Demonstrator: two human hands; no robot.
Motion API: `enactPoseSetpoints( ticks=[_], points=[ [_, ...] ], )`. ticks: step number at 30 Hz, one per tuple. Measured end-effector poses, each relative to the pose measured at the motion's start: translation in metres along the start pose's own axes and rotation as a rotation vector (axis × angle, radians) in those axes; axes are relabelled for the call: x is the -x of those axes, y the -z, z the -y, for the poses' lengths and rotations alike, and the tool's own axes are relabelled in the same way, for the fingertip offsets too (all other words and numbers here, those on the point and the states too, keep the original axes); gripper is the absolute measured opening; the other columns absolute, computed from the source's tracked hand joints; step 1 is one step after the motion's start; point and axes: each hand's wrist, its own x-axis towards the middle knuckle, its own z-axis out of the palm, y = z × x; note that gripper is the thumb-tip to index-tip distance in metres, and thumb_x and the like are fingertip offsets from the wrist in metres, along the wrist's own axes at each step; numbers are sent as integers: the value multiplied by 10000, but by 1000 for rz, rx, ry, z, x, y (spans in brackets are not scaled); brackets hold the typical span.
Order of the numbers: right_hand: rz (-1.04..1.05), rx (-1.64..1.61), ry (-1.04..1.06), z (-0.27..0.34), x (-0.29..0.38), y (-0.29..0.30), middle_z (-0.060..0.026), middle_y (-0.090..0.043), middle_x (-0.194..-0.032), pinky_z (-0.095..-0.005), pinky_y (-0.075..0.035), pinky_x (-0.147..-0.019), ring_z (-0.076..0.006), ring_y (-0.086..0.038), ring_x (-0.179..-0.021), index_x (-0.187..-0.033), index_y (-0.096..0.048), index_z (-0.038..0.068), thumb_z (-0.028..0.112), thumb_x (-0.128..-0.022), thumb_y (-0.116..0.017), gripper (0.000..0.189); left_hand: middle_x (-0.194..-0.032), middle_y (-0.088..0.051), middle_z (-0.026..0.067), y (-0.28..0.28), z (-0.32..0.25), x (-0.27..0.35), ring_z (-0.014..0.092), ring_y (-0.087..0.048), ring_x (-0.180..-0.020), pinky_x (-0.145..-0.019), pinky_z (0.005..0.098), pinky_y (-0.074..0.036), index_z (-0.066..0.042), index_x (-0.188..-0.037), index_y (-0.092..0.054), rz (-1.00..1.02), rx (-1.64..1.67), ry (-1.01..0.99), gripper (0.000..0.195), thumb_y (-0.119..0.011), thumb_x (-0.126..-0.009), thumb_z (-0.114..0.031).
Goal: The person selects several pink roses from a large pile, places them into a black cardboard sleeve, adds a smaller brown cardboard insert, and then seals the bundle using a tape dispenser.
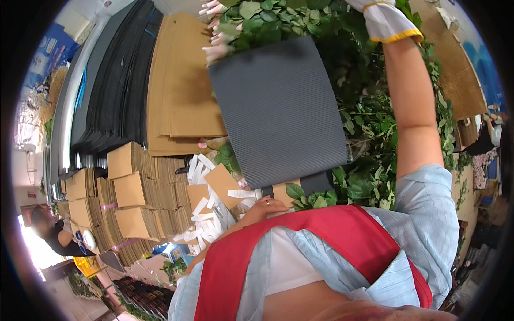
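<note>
A dark grey corrugated sheet [281,112] lies before me over leafy green flower stems [365,116]. My left hand [271,206], bare with a ring on one finger, is at the sheet's near edge, beside a brown cardboard piece [286,191] and some leaves; whether it grips anything cannot be told. My right arm reaches far forward over the stems. Its hand [377,18], in a white glove with a yellow-edged cuff, is cut off by the top edge, so its fingers are hidden. Pale pink and white flower heads or wrapped tips [215,44] show beside the leaves.
Stacked dark sheets [120,72] and large brown cardboard sheets [184,80] stand at the left. Nearer are bundles of small cardboard pieces [136,200] and a pile of white paper strips [207,224]. Another person [60,236] is at the far left, near blue-handled scissors [80,240].
</note>
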Motion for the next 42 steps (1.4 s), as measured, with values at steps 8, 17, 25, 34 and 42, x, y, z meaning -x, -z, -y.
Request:
enactPoseSetpoints(
  ticks=[8, 17, 25, 34, 42],
  points=[
    [952, -71, -259, 67, 156, -118, -153, -250, -1504, -625, -184, -1098, -359, -193, -1401, -1476, -166, 148, 89, -820, -552, 763, -1088, -654, 49, -3, 12, 2, 207, -574, -1062, -1000, 403, -322, -101, -1118, -653, -67, 6, -85, 330, -656, -810, -219],
    [462, -326, -371, 42, 102, -72, -189, -661, -1009, -388, -535, -790, -308, -651, -912, -1138, -597, 89, 280, -822, -599, 370, -1054, -661, 69, -5, 11, 6, 239, -574, -1001, -931, 344, -386, -95, -1151, -640, -83, -26, -163, 361, -657, -811, -213],
    [693, -242, 109, 128, 99, -154, -83, -619, -873, -503, -402, -782, -270, -584, -859, -859, -664, 105, 222, -710, -596, 201, -1106, -656, 70, -21, 66, 18, 204, -591, -1093, -1046, 447, -312, -112, -1135, -633, -20, -24, -23, 399, -685, -768, -259],
    [-302, -341, -19, 144, 82, -18, -194, -508, -1242, -646, -299, -979, -419, -447, -1161, -1051, -644, 73, 345, -775, -563, 396, -1111, -655, 69, 1, 24, 11, 212, -590, -1093, -1056, 432, -298, -108, -1123, -642, -35, -102, 2, 390, -686, -763, -253],
    [137, -296, -89, 141, 123, -19, -55, -597, -1070, -414, -444, -907, -246, -570, -1002, -1031, -635, 118, 142, -734, -576, 304, -1087, -663, 83, 2, 29, 10, 225, -582, -1098, -1050, 432, -311, -78, -1100, -658, -33, -74, -20, 381, -709, -750, -220]
  ],
)
